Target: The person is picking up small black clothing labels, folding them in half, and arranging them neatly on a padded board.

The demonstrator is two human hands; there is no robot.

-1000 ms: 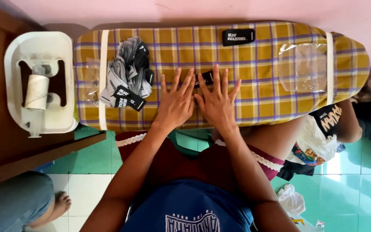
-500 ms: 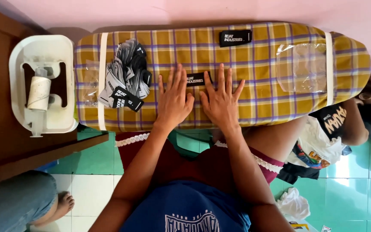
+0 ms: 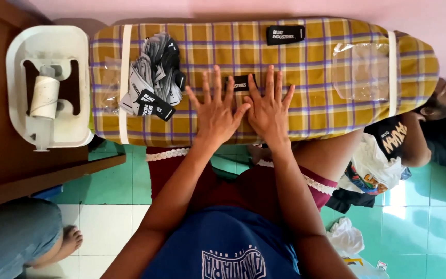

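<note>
A yellow plaid padded board (image 3: 316,67) lies across my lap. Both my hands rest flat on it, palms down, fingers spread, side by side. My left hand (image 3: 216,111) and my right hand (image 3: 269,106) frame a small black fabric label (image 3: 238,83) that lies between and partly under the fingers. A second, larger black label (image 3: 285,34) sits alone near the board's far edge. A pile of black and grey labels (image 3: 153,77) lies on the left part of the board, left of my left hand.
A white plastic stand (image 3: 47,85) holding a roll of pale thread (image 3: 44,96) sits on a brown wooden surface at left. A clear plastic bag (image 3: 361,70) lies on the board's right end. Another person reclines at right on the green tiled floor; someone's bare foot shows lower left.
My two hands slid slightly away from me across the board and spread apart a little, so the small black label now shows between them.
</note>
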